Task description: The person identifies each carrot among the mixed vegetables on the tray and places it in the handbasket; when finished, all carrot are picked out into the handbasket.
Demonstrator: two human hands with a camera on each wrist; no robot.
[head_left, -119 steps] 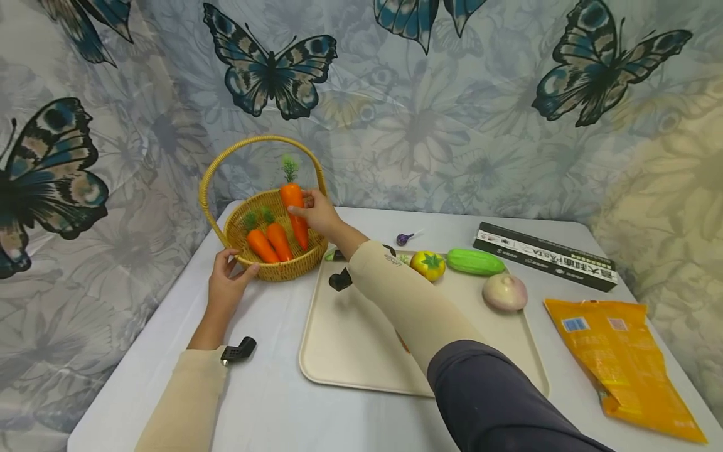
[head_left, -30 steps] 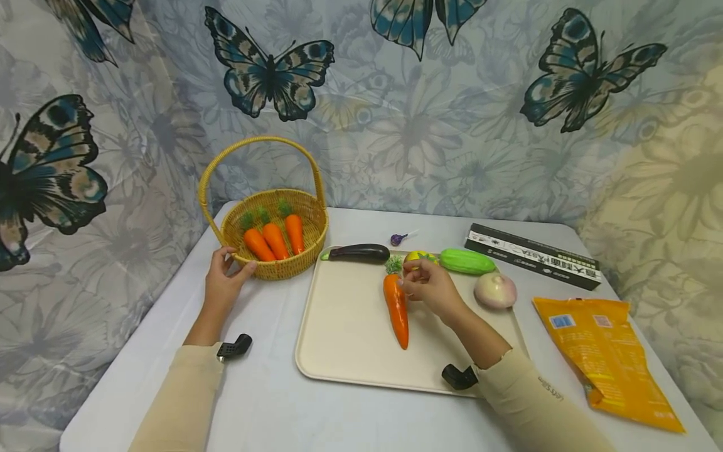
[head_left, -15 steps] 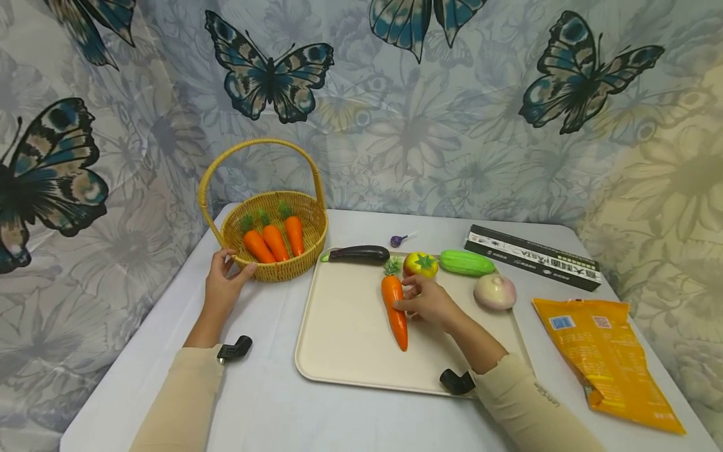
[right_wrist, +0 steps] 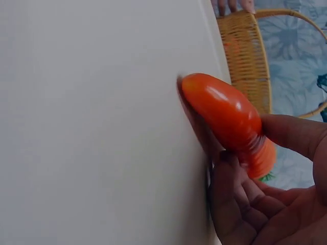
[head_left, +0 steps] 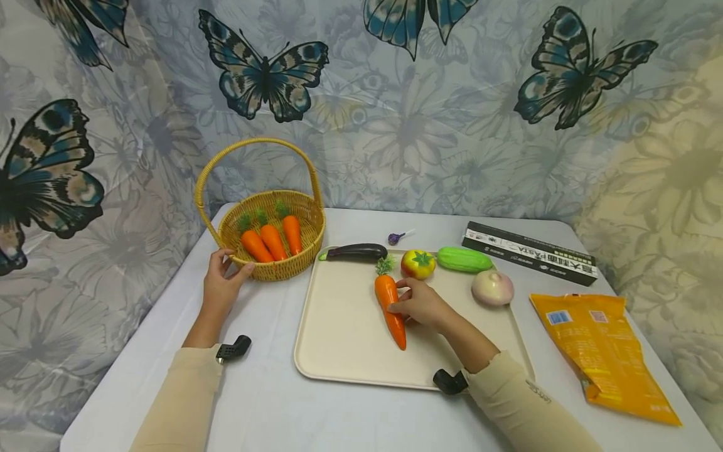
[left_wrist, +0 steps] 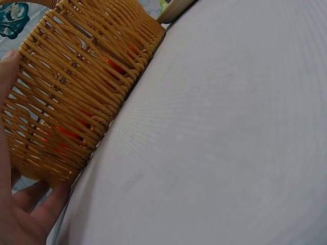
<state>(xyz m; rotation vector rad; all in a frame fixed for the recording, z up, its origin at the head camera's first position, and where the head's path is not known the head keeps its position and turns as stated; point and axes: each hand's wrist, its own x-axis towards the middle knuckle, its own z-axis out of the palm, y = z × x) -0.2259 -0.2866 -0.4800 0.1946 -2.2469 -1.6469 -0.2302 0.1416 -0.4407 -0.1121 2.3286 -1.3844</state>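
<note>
My left hand (head_left: 219,294) grips the near left side of a wicker basket (head_left: 285,270); in the left wrist view its thumb lies against the basket wall (left_wrist: 76,81) and fingers sit at the bottom edge. Three carrots (head_left: 273,242) with green tops lie in the basket. On the beige tray (head_left: 344,333), my right hand (head_left: 425,305) pinches another carrot (head_left: 386,292) between thumb and fingers. Its leafy top points toward the back. The right wrist view shows this carrot's (right_wrist: 225,109) tapered end close to the tray surface.
Along the tray's back edge lie an eggplant (head_left: 358,252), a red-yellow tomato-like fruit (head_left: 418,264) and a green cucumber-like vegetable (head_left: 464,259). An onion (head_left: 492,288) sits at the right. Beyond are a small purple item (head_left: 395,238), a black pasta box (head_left: 530,253) and an orange bag (head_left: 607,355).
Four seconds ago my right hand held a carrot over the basket; that carrot now lies inside. The right hand has come to the tray and taken hold of another carrot, shifting it slightly left.
</note>
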